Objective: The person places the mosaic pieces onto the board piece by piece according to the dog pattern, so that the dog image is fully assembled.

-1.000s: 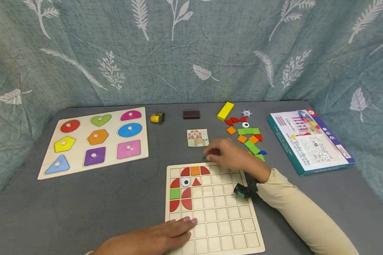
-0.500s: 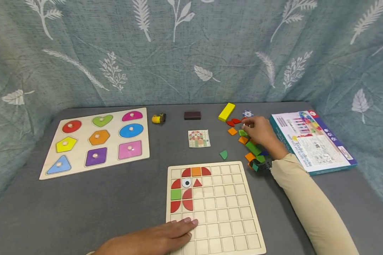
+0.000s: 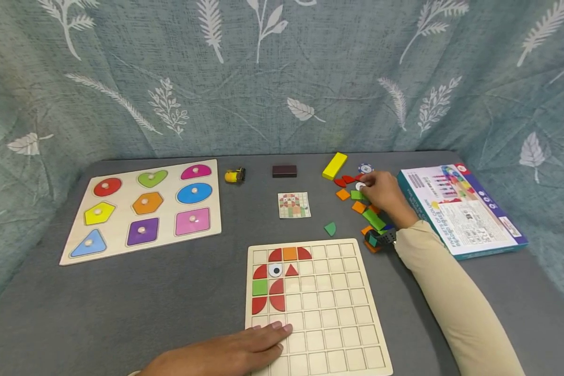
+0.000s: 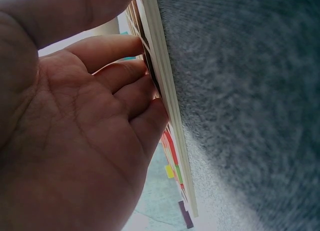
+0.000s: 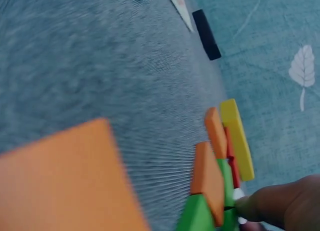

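Note:
A wooden grid board [image 3: 329, 324] lies at the front with red, orange and green tiles and a white eye tile in its upper left cells. My left hand [image 3: 235, 352] rests flat on its lower left corner; in the left wrist view the fingers [image 4: 135, 86] press against the board's edge [image 4: 167, 91]. My right hand [image 3: 378, 192] reaches into the pile of loose coloured tiles [image 3: 373, 219] at the right. Its fingertips pinch a white round tile [image 3: 360, 186], seen as a white tile [image 5: 240, 196] by a fingertip. A green quarter-round tile [image 3: 329, 228] lies alone above the board.
A pattern card [image 3: 293, 204] lies behind the board. A yellow block [image 3: 335, 165], poker chip [image 3: 365, 168], dark block [image 3: 284, 171] and small yellow toy [image 3: 234, 175] line the back. A game box [image 3: 460, 209] lies right, a shape puzzle [image 3: 143, 209] left.
My right hand left the board's top edge and moved right and back to the tile pile. The green quarter-round tile now lies where the hand was. The left hand stayed.

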`<state>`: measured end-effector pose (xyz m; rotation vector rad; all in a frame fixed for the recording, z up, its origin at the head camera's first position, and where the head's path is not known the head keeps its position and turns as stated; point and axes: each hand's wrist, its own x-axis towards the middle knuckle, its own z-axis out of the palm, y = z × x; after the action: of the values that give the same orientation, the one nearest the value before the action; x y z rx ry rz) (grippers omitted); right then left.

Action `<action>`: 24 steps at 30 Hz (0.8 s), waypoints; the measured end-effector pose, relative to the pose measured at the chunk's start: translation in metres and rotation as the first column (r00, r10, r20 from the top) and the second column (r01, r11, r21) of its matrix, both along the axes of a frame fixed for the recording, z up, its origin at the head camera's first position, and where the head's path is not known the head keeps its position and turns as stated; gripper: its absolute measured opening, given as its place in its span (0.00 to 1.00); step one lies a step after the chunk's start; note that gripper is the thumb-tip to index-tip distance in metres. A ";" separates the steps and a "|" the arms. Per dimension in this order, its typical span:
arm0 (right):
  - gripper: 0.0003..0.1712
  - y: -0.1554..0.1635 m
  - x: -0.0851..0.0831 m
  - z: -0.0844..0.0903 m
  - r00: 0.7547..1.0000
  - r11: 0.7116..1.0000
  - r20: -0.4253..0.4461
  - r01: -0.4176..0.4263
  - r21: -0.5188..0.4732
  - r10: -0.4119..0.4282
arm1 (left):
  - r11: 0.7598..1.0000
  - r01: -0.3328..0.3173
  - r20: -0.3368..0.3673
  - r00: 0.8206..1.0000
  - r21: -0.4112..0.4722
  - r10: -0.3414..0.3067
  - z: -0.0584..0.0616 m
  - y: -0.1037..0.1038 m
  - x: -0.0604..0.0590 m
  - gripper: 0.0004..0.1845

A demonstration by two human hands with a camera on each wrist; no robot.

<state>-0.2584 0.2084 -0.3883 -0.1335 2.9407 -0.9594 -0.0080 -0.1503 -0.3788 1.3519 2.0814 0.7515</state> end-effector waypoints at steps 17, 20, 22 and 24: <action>0.11 -0.001 0.012 0.002 0.998 0.993 -0.033 -0.061 -0.104 0.058 | 1.000 -0.020 0.053 0.998 -0.007 0.020 0.002 0.001 0.000 0.39; 0.11 -0.006 0.015 0.005 0.992 0.983 -0.044 -0.120 -0.142 0.115 | 1.000 -0.012 0.037 0.999 0.005 0.012 0.001 0.001 0.000 0.38; 0.11 -0.010 0.018 0.008 0.985 0.971 -0.042 -0.171 -0.166 0.166 | 1.000 -0.008 0.026 1.000 0.014 0.008 0.000 0.001 -0.001 0.37; 0.10 -0.014 0.022 0.011 0.977 0.959 -0.041 -0.214 -0.187 0.210 | 1.000 -0.007 0.024 1.000 0.014 0.007 0.000 0.001 -0.001 0.37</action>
<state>-0.2364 0.1941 -0.3778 -0.4584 2.7720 -1.2073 -0.0085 -0.1492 -0.3787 1.3372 2.0668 0.7834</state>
